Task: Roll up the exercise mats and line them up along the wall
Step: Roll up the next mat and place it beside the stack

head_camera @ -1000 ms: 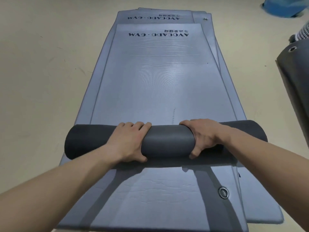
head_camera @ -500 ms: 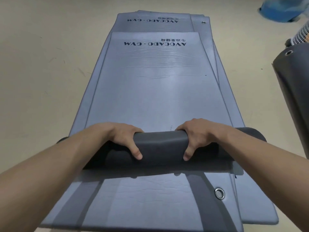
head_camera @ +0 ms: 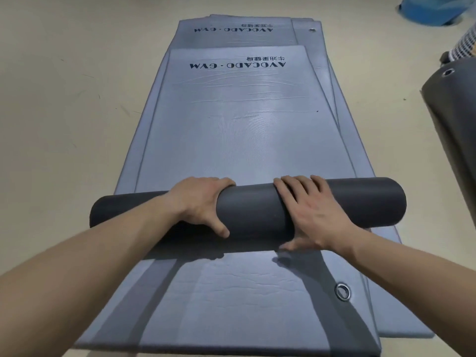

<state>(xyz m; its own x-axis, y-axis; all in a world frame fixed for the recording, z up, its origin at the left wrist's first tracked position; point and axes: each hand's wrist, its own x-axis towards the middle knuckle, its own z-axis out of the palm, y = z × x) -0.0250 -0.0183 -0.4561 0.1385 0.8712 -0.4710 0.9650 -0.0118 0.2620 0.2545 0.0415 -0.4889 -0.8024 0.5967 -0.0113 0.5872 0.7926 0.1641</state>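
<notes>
Left hand [head_camera: 198,204] grips the roll [head_camera: 252,210]: fingers curled over its far side, thumb hooked on the near face. Right hand [head_camera: 311,215] is not clamped. It lies flat across the top, fingers straight and slightly spread, thumb low at the near base.

The hands sit near mid-roll, a bare stretch of dark grey between them. The roll lies crosswise, both ends sticking out past the hands, the right end the thicker.

The roll is the near end of the top mat [head_camera: 239,140] — the rest still flat, running away from the person, upside-down print [head_camera: 237,65] at its far end.

Beneath is a stack [head_camera: 231,305] of flat blue-grey mats, edges fanned out to the right. A metal grommet [head_camera: 342,291] shows in the near right corner of the one just below.

All rests on a beige floor [head_camera: 64,112]. At the right edge is a dark mat [head_camera: 453,119] with its own eyelet — well apart from the stack. A blue thing [head_camera: 432,9] lies in the far right corner, too blurred to identify.
</notes>
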